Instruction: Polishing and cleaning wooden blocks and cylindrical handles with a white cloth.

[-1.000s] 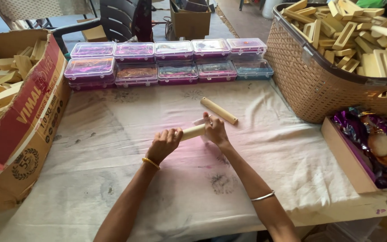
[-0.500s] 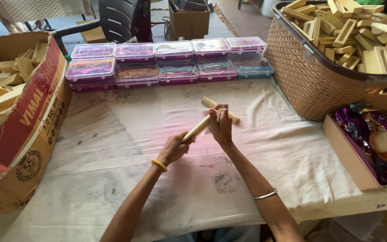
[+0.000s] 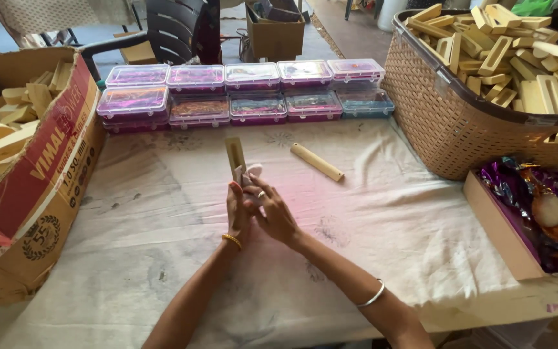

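While both hands meet over the middle of the table, a pale wooden stick point(image 3: 234, 155) stands nearly upright between them, its lower end buried in the grip and its upper end rising clear above the fingers. The left hand point(image 3: 238, 210), with a gold bangle at the wrist, is wrapped round the foot of the stick, and the right hand point(image 3: 272, 216), wearing a ring and a thin silver bangle further up the arm, closes on it from the other side, fingertips pinching near the same spot. A small pale scrap shows at the fingertips, too small to identify.

Judging by the posture, the step in hand is fitting or working something at the lower end of the stick while it is held steady. What follows likely calls for a firm hold from the left hand and fine finger work from the right, keeping the stick from tipping.

Just beyond the hands, a second wooden stick point(image 3: 317, 161) lies flat on the white cloth point(image 3: 163, 220). Further back runs a double row of clear lidded boxes point(image 3: 247, 90) with coloured contents. A woven basket point(image 3: 447, 116) heaped with wooden pieces stands to the right, a shallow box of purple wrappers point(image 3: 524, 213) below it, and a cardboard carton point(image 3: 40, 181) of similar wooden pieces sits on the left.
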